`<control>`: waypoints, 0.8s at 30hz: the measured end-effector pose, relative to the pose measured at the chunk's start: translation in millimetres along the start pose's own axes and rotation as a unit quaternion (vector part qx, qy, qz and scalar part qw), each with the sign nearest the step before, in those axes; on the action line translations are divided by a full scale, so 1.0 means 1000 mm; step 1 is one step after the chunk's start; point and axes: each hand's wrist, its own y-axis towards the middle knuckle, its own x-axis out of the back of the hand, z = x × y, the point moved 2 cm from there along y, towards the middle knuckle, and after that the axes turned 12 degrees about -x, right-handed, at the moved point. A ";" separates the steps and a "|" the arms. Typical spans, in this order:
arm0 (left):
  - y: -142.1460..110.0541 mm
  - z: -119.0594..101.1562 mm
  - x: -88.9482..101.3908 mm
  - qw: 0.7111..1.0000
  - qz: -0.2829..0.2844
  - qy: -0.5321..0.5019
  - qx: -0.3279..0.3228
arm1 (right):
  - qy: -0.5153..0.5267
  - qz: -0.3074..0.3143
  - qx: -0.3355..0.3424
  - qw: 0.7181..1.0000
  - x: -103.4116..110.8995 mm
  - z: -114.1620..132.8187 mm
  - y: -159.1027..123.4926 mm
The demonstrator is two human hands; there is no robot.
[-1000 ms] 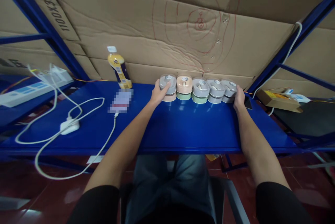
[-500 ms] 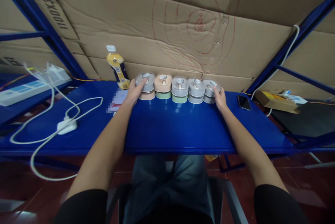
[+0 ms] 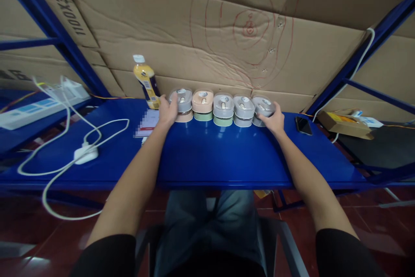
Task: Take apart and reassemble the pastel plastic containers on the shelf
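Several small rounded boxes with clear lids stand in a row of two-high stacks at the back of the blue table. My left hand (image 3: 168, 112) is at the left end, its thumb against the front corner of a grey box (image 3: 184, 100) that sits on a pink one (image 3: 184, 117). Its fingers curl round the left side. At the right end my right hand (image 3: 275, 120) grips a grey box (image 3: 263, 105), thumb in front and fingers at its right side. Between them stand a peach box (image 3: 202, 103) on a green one (image 3: 202, 116) and two more stacks topped by grey boxes (image 3: 223, 104).
A yellow drink bottle (image 3: 146, 80) stands left of the row, with a printed card (image 3: 149, 120) before it. A white plug with looped cable (image 3: 85, 154) lies at left. A phone (image 3: 303, 125) and an open carton (image 3: 345, 125) are at right. A cardboard wall (image 3: 155, 48) rises behind.
My left thumb has shifted from the top of the left box to its front corner. My right thumb has come down and inward across the front of the right stack. The row looks unchanged.
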 end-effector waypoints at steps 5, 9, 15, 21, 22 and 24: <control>-0.017 -0.058 0.004 0.986 -0.037 0.095 -0.130 | 0.048 -0.044 -0.049 0.997 0.012 -0.002 0.009; -0.042 -0.113 0.003 0.963 0.018 0.093 -0.252 | 0.145 -0.087 0.000 0.986 0.037 0.008 0.018; -0.084 -0.116 -0.019 0.919 0.316 -0.063 -0.227 | 0.192 0.231 0.146 0.943 0.048 0.054 -0.025; -0.109 -0.094 -0.028 0.871 0.431 -0.196 -0.132 | 0.087 0.518 0.216 0.823 0.001 0.077 -0.099; -0.112 -0.094 -0.028 0.870 0.434 -0.183 -0.143 | 0.074 0.522 0.225 0.819 -0.005 0.077 -0.105; -0.116 -0.095 -0.029 0.875 0.431 -0.133 -0.175 | 0.041 0.512 0.243 0.823 -0.014 0.076 -0.113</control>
